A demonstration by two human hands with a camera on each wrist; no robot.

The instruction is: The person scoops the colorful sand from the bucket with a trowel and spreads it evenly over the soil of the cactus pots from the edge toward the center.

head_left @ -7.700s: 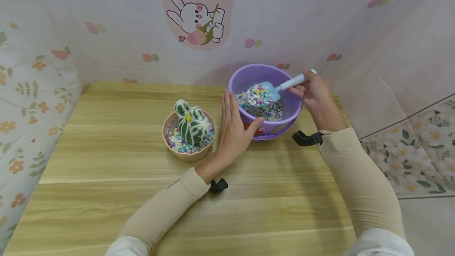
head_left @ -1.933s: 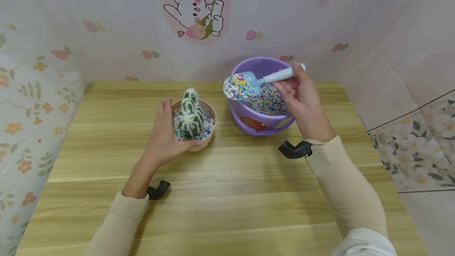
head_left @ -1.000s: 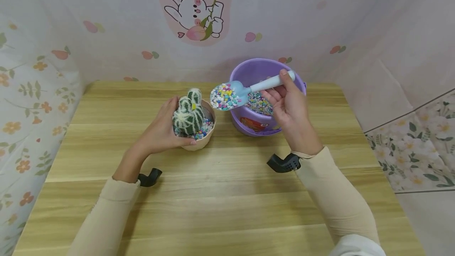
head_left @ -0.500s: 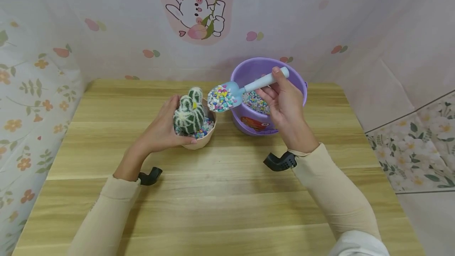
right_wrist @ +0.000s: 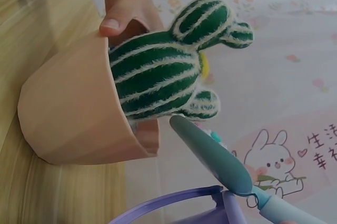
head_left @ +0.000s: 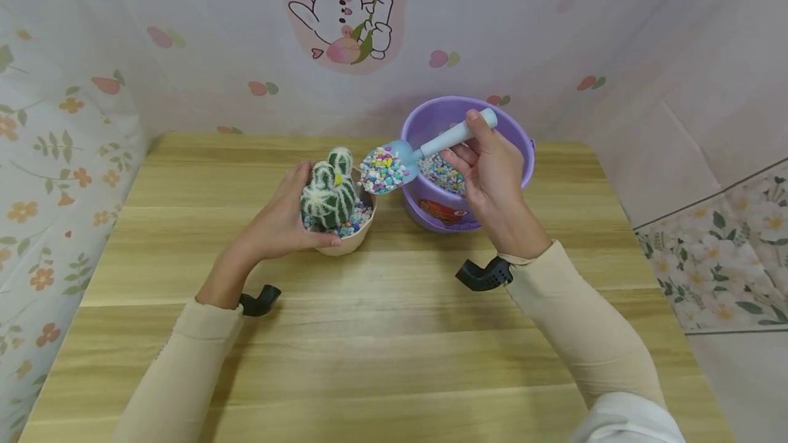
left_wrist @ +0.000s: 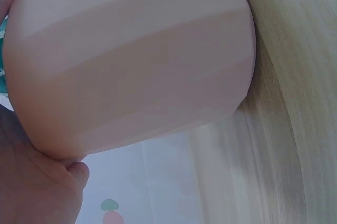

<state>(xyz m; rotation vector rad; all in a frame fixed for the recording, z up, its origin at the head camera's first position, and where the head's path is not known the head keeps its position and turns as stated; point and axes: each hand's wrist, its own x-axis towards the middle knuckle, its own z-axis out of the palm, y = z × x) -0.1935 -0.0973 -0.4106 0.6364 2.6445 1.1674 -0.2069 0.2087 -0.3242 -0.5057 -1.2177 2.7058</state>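
My left hand (head_left: 277, 224) holds a pale peach flowerpot (head_left: 352, 243), thumb along the near rim and fingers round the left side. In it stands a fuzzy green-and-white toy cactus (head_left: 329, 205), leaning left, amid colored pebbles (head_left: 360, 217). The pot's wall (left_wrist: 142, 71) fills most of the left wrist view. My right hand (head_left: 497, 176) grips the handle of a light blue scoop (head_left: 408, 159), heaped with multicolored pebbles (head_left: 382, 171). The scoop's tip overlaps the pot's right rim in the head view; in the right wrist view its blade (right_wrist: 216, 158) points at the cactus (right_wrist: 158, 71).
A purple bucket (head_left: 425, 118) with more pebbles (head_left: 442, 175) stands right of the pot, under my right hand. Both sit near the back of the wooden table (head_left: 369, 347). A printed curtain (head_left: 203, 39) hangs behind. Black wrist cameras (head_left: 486, 275) jut from both wrists.
My left hand has left the bucket and taken hold of the flowerpot. The loaded scoop has risen from the bucket and moved left to the pot's rim, barely shifting in the last half second.
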